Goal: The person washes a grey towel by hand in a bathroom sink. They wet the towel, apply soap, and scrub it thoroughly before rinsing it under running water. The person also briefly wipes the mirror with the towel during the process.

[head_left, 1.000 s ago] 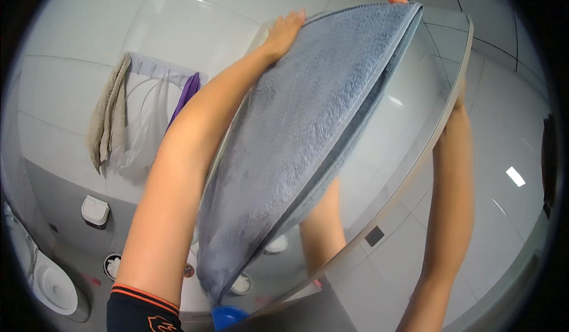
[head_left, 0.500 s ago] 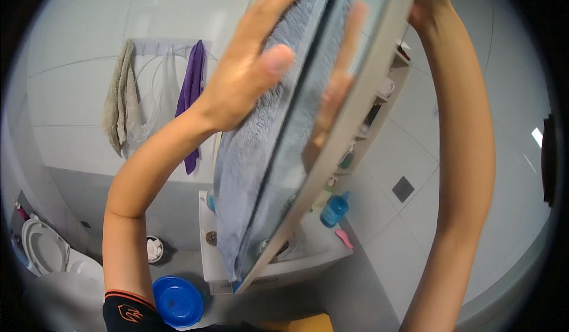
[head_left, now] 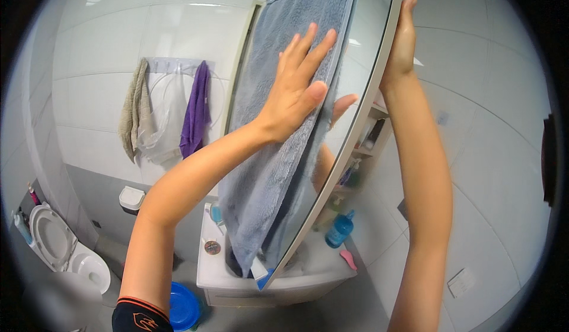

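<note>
A grey-blue towel (head_left: pixel 252 119) lies spread against the mirrored face of a tilted cabinet door (head_left: pixel 363 101) with a pale frame. My left hand (head_left: pixel 296 86) presses flat on the towel, its fingers stretched and spread, near the towel's right edge. Part of that hand and arm is reflected in the bare strip of mirror (head_left: pixel 370 30). At the door's outer edge, my right hand (head_left: pixel 400 47) rests against the back side with its fingers straight up; part of it is hidden by the frame. The towel's lower corner hangs above the washbasin.
Under the door, the washbasin counter (head_left: pixel 255 296) holds a blue pump bottle (head_left: pixel 339 230), a pink object (head_left: pixel 348 260) and a round brown item (head_left: pixel 212 247). Shelves (head_left: pixel 361 154) sit behind the door. A purple cloth (head_left: pixel 194 116) hangs left; a toilet (head_left: pixel 53 237) and blue basin (head_left: pixel 184 305) stand below.
My left hand has slid right and down in view, still flat on the towel. The towel now shows broader, the door stands at a different angle, and my right hand appears lower and further left.
</note>
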Demonstrator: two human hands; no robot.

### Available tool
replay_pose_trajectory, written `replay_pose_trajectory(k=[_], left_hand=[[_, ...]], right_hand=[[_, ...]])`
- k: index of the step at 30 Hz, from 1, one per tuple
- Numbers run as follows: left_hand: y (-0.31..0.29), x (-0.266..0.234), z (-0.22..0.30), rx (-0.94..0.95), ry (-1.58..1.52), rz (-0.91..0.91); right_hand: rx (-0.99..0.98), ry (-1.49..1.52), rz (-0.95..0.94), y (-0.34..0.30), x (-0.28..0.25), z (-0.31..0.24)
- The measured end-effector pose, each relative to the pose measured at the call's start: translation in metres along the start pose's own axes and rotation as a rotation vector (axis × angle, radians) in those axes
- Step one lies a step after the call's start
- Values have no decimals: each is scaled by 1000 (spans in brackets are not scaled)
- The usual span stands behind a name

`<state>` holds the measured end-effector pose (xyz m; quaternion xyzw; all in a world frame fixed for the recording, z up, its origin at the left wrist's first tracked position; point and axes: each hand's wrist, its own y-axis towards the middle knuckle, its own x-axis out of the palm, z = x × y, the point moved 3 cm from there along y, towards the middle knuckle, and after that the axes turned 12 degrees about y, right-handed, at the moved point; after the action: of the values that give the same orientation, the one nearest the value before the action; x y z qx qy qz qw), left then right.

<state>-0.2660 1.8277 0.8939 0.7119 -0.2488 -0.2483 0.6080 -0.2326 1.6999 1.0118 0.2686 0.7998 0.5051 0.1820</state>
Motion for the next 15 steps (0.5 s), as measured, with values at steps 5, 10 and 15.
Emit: replay_pose_trajectory(k=[5, 10, 15], left_hand=[[4, 39, 12, -51, 104, -107], [12, 65, 2, -3, 151, -86], [63, 40, -75, -51, 370, 94]], right_hand=[[9, 169, -44, -16, -35, -14], [162, 270, -39, -10, -94, -6], [188, 296, 8, -10, -121, -6]])
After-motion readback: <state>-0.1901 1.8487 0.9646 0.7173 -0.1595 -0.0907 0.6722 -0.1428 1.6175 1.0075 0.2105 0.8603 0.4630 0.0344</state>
